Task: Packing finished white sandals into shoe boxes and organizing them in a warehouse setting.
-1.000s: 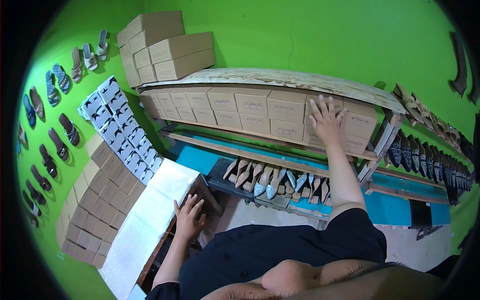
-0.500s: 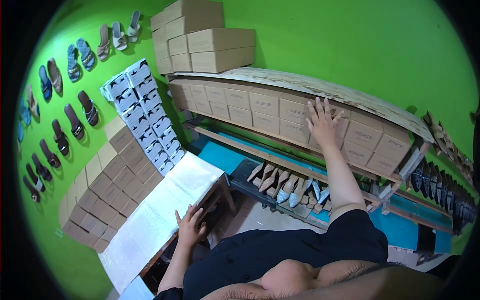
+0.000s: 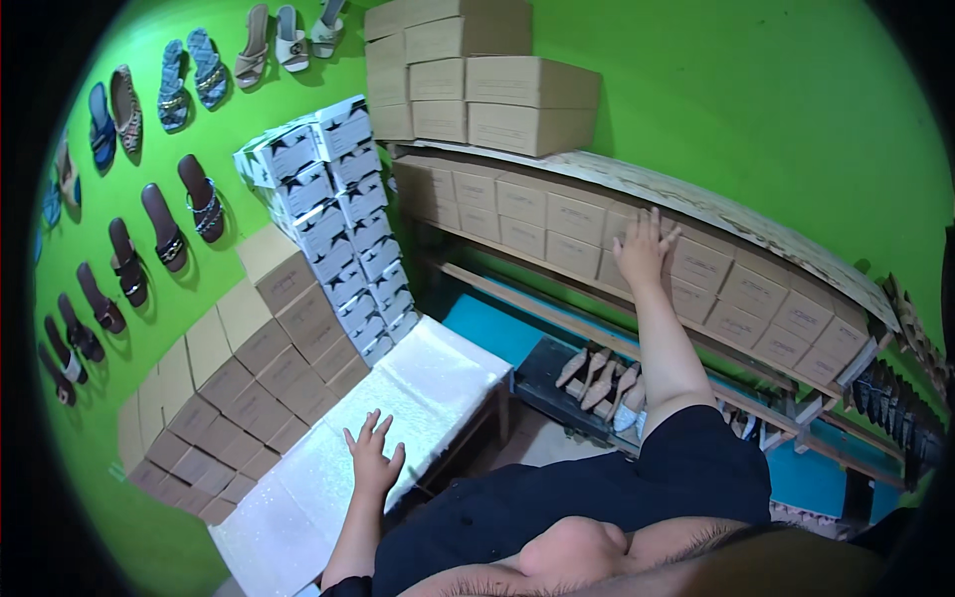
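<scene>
**Left hand flat on counter, right hand up on shelf boxes**

Going left to right:

- 9 to 11 o'clock: sandals (image 3: pixel 164 214) hung in pairs on the green wall (image 3: pixel 776 109), mostly dark, a few blue and tan near the top.
- 8 o'clock: brown cartons (image 3: pixel 254 363) stacked in a stepped wall, running down toward the lower left rim.
- 11 o'clock, just right of the cartons: white boxes (image 3: pixel 333 214) with dark print, stacked in a leaning column that ends at the far end of the counter.
- 7 o'clock: counter (image 3: pixel 418 383), white glittery top, long and narrow. Left hand (image 3: pixel 372 460) lies palm down on it, fingers spread, fully open, gripping nothing.
- 12 o'clock: top stack (image 3: pixel 477 85) of plain brown boxes sitting on the board above the shelf.
- Centre to 3 o'clock: shelf (image 3: pixel 517 289) with a row of small brown boxes, labels facing out. Right hand (image 3: pixel 642 251) is raised, arm stretched out, fingers splayed and pressed against the front of the shelf boxes (image 3: pixel 572 221). Open palm contact, no closed grip that I can see.
- Below the shelf, 5 o'clock from the right hand: pale pointed shoes (image 3: pixel 602 376) lined up on a dark tray, toes pointing in. Forearm passes over them.
- 4 o'clock at the rim: dark shoes (image 3: pixel 890 418) racked in a row, too warped to tell more.
</scene>
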Demonstrator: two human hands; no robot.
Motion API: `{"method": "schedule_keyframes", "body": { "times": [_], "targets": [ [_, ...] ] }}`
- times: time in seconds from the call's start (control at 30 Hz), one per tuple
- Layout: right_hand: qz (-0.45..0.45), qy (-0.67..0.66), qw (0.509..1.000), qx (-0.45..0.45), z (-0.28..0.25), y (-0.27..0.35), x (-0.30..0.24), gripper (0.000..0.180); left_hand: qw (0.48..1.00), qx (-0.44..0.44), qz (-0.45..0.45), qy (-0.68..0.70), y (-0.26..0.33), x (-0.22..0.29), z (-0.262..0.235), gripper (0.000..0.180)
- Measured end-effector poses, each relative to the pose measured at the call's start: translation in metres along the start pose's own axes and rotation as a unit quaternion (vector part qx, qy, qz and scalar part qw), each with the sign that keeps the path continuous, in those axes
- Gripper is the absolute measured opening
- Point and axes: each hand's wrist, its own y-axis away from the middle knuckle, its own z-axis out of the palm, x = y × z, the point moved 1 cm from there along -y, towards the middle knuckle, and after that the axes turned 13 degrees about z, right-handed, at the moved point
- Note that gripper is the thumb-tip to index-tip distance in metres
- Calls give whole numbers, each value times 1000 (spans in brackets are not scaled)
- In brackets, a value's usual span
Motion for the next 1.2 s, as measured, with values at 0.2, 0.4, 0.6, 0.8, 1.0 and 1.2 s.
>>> {"method": "schedule_keyframes", "body": {
  "times": [0.2,0.4,0.6,0.8,1.0,1.2],
  "targets": [
    [-3,-35,999,11,25,-4,-67,67,1000,-2,-8,-1,-2,-71,-17,57],
    [-14,14,998,-60,40,-6,-135,71,1000,-10,-6,5,-11,-107,-24,57],
    [-130,-53,990,-6,64,-15,-187,69,999,-12,-35,-5,-21,-125,-20,57],
    [-132,-40,989,-56,90,-33,-249,72,997,7,-76,-17,-43,-126,-10,58],
    [-230,-81,970,7,125,-57,-300,65,993,20,-113,-38,-67,-113,1,56],
    [-251,-121,960,-27,149,-74,-361,61,982,65,-164,-67,-73,-108,13,56]
  ]
}}
